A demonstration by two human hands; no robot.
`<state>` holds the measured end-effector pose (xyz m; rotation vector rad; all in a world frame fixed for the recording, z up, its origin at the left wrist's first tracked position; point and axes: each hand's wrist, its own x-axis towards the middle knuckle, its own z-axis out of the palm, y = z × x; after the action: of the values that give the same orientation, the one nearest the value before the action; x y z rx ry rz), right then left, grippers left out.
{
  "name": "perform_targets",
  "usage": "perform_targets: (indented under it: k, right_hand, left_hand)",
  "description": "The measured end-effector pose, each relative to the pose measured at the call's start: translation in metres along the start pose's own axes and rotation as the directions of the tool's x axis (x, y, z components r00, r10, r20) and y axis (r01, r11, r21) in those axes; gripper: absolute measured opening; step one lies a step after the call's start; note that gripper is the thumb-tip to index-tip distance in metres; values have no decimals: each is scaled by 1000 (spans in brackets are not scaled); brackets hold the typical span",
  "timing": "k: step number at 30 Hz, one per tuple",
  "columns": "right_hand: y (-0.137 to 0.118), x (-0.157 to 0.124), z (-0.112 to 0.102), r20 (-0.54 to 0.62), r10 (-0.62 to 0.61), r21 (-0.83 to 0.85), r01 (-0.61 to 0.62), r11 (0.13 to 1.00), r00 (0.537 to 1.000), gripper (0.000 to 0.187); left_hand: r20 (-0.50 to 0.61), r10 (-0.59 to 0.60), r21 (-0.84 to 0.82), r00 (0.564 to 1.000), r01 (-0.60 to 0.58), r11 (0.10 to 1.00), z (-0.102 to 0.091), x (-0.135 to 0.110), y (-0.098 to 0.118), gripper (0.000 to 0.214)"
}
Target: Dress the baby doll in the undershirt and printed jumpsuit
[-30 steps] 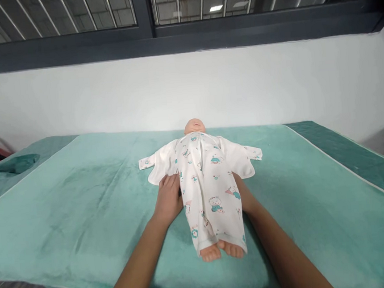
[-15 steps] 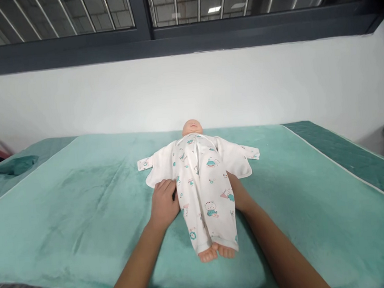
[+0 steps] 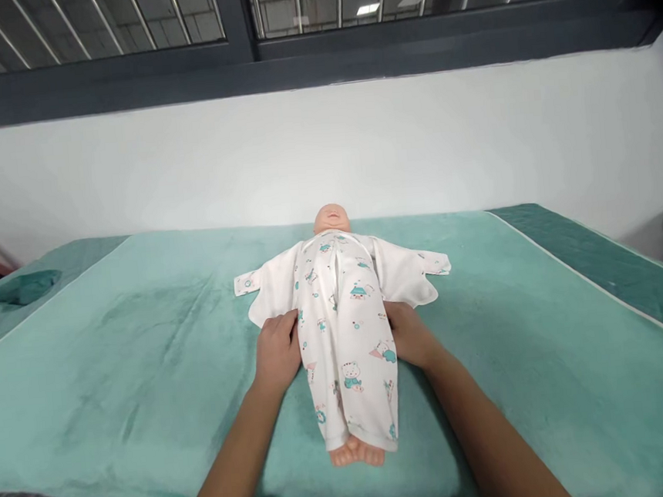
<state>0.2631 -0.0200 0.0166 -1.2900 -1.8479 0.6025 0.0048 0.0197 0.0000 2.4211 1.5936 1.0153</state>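
A baby doll (image 3: 333, 219) lies on its back on a teal towel (image 3: 143, 350), head away from me. It wears a white romper (image 3: 344, 332) printed with small animals, sleeves spread out sideways, and its bare feet (image 3: 356, 453) stick out at the near end. My left hand (image 3: 276, 351) lies flat against the doll's left hip, fingers stretched along the romper's edge. My right hand (image 3: 410, 336) rests flat against the other hip, with its fingertips partly under the cloth. Neither hand holds anything.
The towel covers a wide table against a white wall (image 3: 323, 156) under a dark barred window (image 3: 242, 24). A folded green cloth (image 3: 15, 290) lies at the far left. A darker green cover (image 3: 612, 270) shows at the right.
Both hands have slid a little up the doll's sides toward its waist. The right hand has come out from under the romper's edge. The doll's legs have shifted slightly left.
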Motion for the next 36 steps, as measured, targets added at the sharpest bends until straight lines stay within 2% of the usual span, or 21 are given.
perform_targets:
  k: [3, 5, 6, 8, 9, 10, 11, 13, 15, 18, 21, 24, 26, 28, 30, 32, 34, 36]
  right_hand:
    - [4, -3, -5, -71, 85, 166, -72, 983, 994, 18]
    - [12, -4, -12, -226, 194, 271, -129, 954, 955, 20]
    - [18, -5, -16, -336, 260, 285, -166, 944, 905, 21]
    - [30, -5, -24, -559, 353, 210, -285, 935, 750, 23]
    - [36, -5, -27, -639, 360, 126, -370, 920, 679, 24]
    - [42, -5, -29, -689, 350, 26, -460, 887, 635, 27]
    - [46, -6, -31, -711, 332, -81, -541, 837, 620, 32]
    - [49, -6, -32, -702, 317, -269, -650, 711, 638, 43]
    - [48, -7, -31, -678, 344, -368, -705, 606, 649, 50]
    - [44, -8, -34, -607, 461, -365, -742, 563, 648, 48]
    - [44, -9, -38, -502, 559, -295, -738, 607, 660, 38]
    - [47, -11, -40, -518, 537, -131, -681, 720, 667, 28]
    - [47, -9, -38, -568, 508, 99, -559, 823, 648, 25]
    - [42, -2, -35, -546, 521, 384, -357, 851, 656, 27]
    - [33, 9, -33, -430, 534, 626, -186, 758, 728, 28]
    - [22, 22, -31, -302, 489, 768, -96, 633, 818, 29]
    - [11, 32, -31, -202, 405, 824, -69, 562, 892, 27]
    - [3, 36, -30, -104, 306, 829, -88, 552, 946, 25]
  left_hand:
    - [-54, -13, -21, 998, 12, 1000, 1, -1, -1, 32]
    - [-95, -18, -47, 995, 13, 999, 0, -3, 0, 31]
    - [-113, -26, -63, 993, 19, 998, -1, -4, 0, 31]
    - [-133, -62, -101, 989, 49, 994, -3, -5, 2, 31]
    - [-133, -90, -120, 987, 74, 990, -5, -5, 3, 30]
    - [-126, -123, -137, 984, 105, 985, -6, -6, 4, 30]
    - [-116, -156, -152, 981, 137, 979, -7, -6, 5, 31]
    - [-91, -206, -175, 974, 188, 966, -8, -5, 5, 31]
    - [-79, -232, -197, 969, 213, 957, -9, -5, 4, 32]
    - [-72, -246, -227, 967, 225, 948, -9, -3, 4, 32]
    - [-56, -261, -238, 964, 241, 941, -9, -3, 4, 31]
    - [-51, -263, -251, 963, 242, 937, -10, -3, 4, 31]
    - [-48, -262, -257, 964, 242, 936, -9, -2, 4, 30]
    - [-39, -261, -258, 964, 243, 935, -7, 0, 3, 30]
    - [-34, -260, -247, 965, 244, 938, -5, 2, 3, 30]
    - [-29, -257, -227, 966, 244, 943, -4, 4, 2, 30]
    - [-23, -256, -216, 966, 245, 945, -3, 5, 3, 30]
    - [-15, -261, -223, 965, 251, 942, -4, 5, 4, 31]
